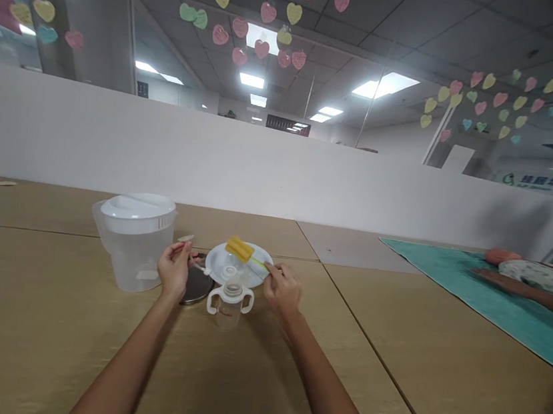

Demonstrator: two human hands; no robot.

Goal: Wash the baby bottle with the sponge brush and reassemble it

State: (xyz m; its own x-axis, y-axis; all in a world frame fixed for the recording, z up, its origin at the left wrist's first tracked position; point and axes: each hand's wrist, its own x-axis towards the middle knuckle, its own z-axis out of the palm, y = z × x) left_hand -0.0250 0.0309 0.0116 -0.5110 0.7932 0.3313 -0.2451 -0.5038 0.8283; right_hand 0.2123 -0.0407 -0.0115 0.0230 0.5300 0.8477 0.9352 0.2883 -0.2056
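My left hand pinches a thin white straw-like tube with a small thicker end. In my right hand is the thin yellow-green handle of a sponge bottle brush, its yellow head over a white plate. A clear cap-like piece sits on the plate. Between my hands, in front of the plate, a clear baby bottle stands upright and uncapped, with two white side handles. Partly behind my left hand lies a dark round metal dish.
A translucent lidded pitcher stands left of my left hand. At the far right, another person's arm rests on a teal mat, beside a reddish round thing. A white wall borders the wooden table at the back.
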